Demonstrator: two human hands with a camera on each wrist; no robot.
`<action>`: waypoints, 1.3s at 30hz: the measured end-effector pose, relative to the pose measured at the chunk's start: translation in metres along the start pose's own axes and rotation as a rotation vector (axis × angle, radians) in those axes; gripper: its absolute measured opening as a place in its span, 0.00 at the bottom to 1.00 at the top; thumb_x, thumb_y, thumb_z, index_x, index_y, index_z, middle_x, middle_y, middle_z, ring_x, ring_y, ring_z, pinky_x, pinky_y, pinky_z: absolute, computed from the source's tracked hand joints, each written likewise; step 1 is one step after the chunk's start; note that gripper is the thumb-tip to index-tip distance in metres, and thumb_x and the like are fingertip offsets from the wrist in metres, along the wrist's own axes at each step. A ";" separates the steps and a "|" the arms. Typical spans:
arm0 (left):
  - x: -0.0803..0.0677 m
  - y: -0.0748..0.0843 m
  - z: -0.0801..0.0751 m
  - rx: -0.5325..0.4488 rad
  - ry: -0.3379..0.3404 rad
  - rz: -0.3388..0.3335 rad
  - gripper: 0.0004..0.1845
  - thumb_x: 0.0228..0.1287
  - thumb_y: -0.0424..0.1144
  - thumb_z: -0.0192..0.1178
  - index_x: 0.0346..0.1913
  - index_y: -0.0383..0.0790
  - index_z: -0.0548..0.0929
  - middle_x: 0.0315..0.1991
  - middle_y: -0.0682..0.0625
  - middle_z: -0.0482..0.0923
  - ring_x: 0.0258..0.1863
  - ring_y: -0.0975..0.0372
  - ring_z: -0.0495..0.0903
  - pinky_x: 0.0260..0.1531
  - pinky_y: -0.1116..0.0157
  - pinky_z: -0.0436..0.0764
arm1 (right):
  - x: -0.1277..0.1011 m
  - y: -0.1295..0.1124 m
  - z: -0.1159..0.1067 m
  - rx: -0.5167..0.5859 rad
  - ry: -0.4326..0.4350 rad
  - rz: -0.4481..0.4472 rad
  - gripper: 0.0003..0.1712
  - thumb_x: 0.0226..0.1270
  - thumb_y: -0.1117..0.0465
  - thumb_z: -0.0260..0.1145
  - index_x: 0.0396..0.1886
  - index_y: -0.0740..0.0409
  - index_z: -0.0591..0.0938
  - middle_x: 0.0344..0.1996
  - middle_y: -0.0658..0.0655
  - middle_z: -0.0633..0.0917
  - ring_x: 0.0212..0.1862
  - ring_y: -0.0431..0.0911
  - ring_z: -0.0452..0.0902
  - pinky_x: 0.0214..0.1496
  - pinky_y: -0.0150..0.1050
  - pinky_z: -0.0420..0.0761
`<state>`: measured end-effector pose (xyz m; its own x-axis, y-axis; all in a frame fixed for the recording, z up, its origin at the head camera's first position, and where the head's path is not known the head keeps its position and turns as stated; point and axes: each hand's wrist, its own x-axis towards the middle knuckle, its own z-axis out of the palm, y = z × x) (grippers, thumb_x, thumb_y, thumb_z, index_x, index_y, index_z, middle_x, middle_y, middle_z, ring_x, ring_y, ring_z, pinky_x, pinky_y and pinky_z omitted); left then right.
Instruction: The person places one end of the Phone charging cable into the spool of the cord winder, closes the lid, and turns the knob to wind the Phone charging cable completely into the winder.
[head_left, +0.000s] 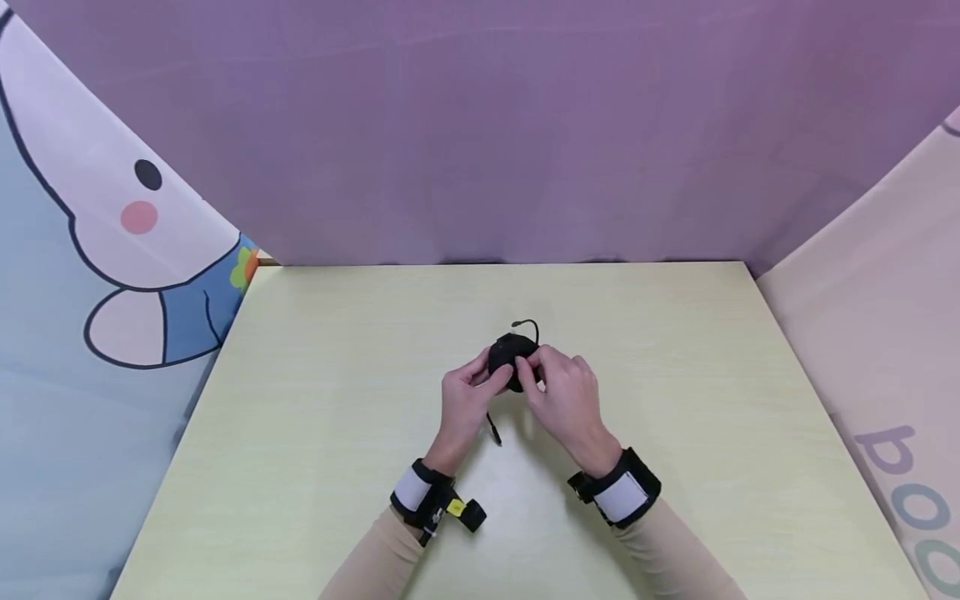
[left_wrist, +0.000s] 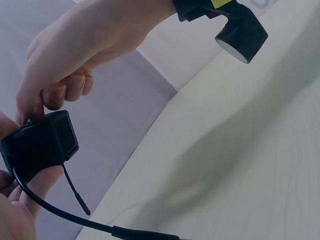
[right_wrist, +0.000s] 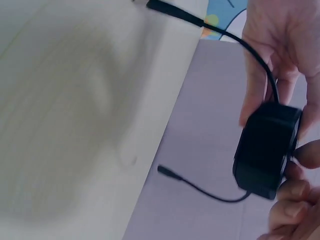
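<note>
Both hands hold a small black device point(head_left: 510, 350) up over the table, near its middle. The device is round from above; the left wrist view shows a thick body with a textured side panel. My left hand point(head_left: 467, 398) grips its left side, with the thumb on the near face. At the right edge my right hand point(head_left: 564, 398) pinches the device between thumb and fingers. Two short black cables come out of it. One cable point(right_wrist: 212, 196) curves away at the far side; the other cable point(left_wrist: 70, 217), with a thicker end, hangs toward the person.
A pale wood-grain table point(head_left: 315, 467) lies beneath the hands. Purple cloth point(head_left: 480, 133) hangs behind its far edge, with printed cloth panels at left and right. Black straps with small fittings circle both wrists.
</note>
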<state>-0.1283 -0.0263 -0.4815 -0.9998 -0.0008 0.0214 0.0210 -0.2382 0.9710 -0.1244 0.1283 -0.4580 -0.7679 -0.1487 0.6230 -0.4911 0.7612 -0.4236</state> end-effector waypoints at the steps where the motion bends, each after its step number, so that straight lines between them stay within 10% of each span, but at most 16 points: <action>1: 0.000 0.000 0.000 -0.007 -0.002 -0.004 0.25 0.66 0.28 0.68 0.65 0.26 0.78 0.59 0.31 0.80 0.55 0.48 0.85 0.43 0.64 0.88 | 0.001 0.002 -0.001 0.010 -0.001 -0.030 0.08 0.68 0.61 0.70 0.30 0.58 0.81 0.20 0.50 0.81 0.21 0.43 0.71 0.26 0.38 0.68; 20: -0.001 0.002 -0.012 0.105 -0.054 -0.033 0.25 0.67 0.31 0.68 0.65 0.28 0.79 0.56 0.30 0.82 0.52 0.49 0.87 0.43 0.66 0.88 | 0.015 0.028 -0.023 -0.031 -0.221 -0.443 0.15 0.59 0.65 0.78 0.47 0.52 0.90 0.37 0.52 0.81 0.36 0.45 0.77 0.38 0.40 0.73; 31: 0.002 0.004 -0.018 0.308 -0.129 0.016 0.24 0.66 0.36 0.70 0.63 0.32 0.83 0.53 0.35 0.86 0.48 0.50 0.88 0.38 0.71 0.86 | 0.023 0.037 -0.030 -0.193 -0.255 -0.649 0.15 0.57 0.64 0.76 0.44 0.46 0.89 0.34 0.47 0.85 0.35 0.45 0.77 0.40 0.39 0.72; 39: -0.001 0.008 -0.018 0.270 -0.158 0.000 0.25 0.66 0.35 0.70 0.64 0.31 0.81 0.53 0.34 0.85 0.49 0.48 0.89 0.38 0.69 0.87 | 0.023 0.043 -0.030 -0.248 -0.187 -0.717 0.10 0.66 0.52 0.64 0.43 0.45 0.87 0.28 0.45 0.84 0.30 0.45 0.73 0.37 0.39 0.69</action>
<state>-0.1268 -0.0456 -0.4780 -0.9872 0.1552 0.0376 0.0425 0.0286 0.9987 -0.1511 0.1764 -0.4422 -0.3652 -0.7447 0.5586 -0.8044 0.5545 0.2133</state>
